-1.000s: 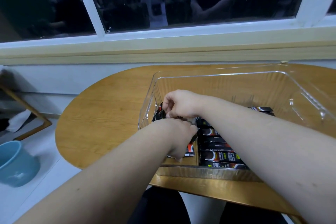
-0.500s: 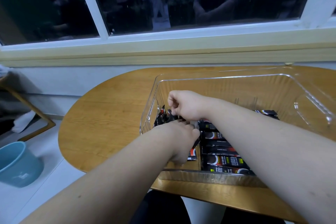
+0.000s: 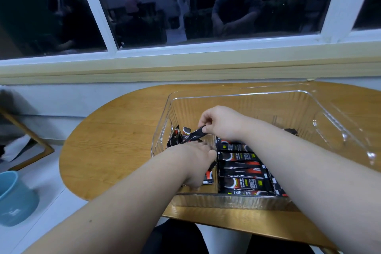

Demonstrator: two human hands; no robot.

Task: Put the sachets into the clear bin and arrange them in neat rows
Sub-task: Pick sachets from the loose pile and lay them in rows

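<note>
A clear ribbed bin (image 3: 243, 94) stands on the wooden table. Inside it, black and red sachets (image 3: 240, 169) lie stacked in a row near the front. More sachets (image 3: 177, 137) stand jumbled against the left wall. My right hand (image 3: 220, 123) pinches one black sachet (image 3: 193, 136) by its end and holds it tilted above the jumble. My left hand (image 3: 195, 163) reaches into the front left of the bin, fingers curled down over sachets there; what it holds is hidden beneath it.
The oval wooden table (image 3: 115, 142) sits against a wall under a dark window. A blue bucket (image 3: 14, 198) stands on the floor to the left. A wooden frame (image 3: 31, 142) leans at the far left. The bin's right half holds one stray sachet (image 3: 290, 131).
My right hand has lifted one sachet out of the jumble at the left wall. My left hand stays low in the front left of the bin.
</note>
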